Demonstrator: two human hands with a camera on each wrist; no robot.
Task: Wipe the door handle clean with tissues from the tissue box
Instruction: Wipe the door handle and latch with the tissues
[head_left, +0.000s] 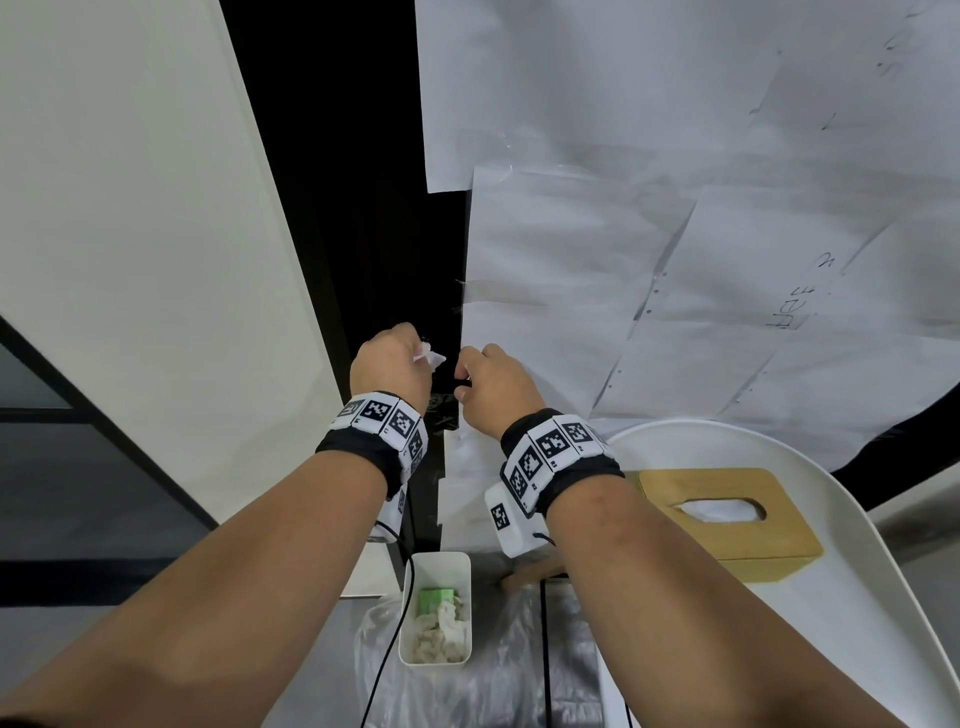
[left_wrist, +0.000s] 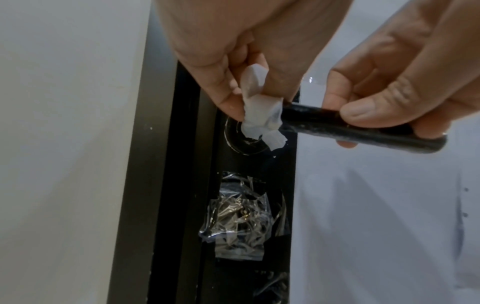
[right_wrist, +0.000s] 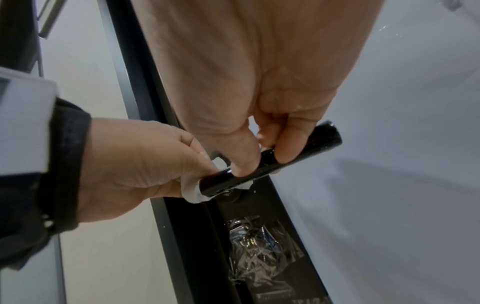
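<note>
A black lever door handle (left_wrist: 363, 131) (right_wrist: 298, 156) juts out from the black door edge. My left hand (head_left: 389, 364) (left_wrist: 249, 86) pinches a crumpled white tissue (left_wrist: 262, 115) (head_left: 428, 356) (right_wrist: 192, 191) against the handle's base, by the round rosette (left_wrist: 233, 142). My right hand (head_left: 493, 389) (right_wrist: 262, 156) grips the lever's outer part, thumb and fingers curled round it. A wooden tissue box (head_left: 727, 519) with a tissue in its slot sits on a white round tabletop (head_left: 857, 597) at the right.
The door to the right is covered with taped white paper sheets (head_left: 675, 234). Crumpled clear tape (left_wrist: 241, 218) sits below the handle. A white bin (head_left: 436, 608) with used tissues stands on the floor over a plastic sheet (head_left: 493, 686). White wall (head_left: 130, 208) at left.
</note>
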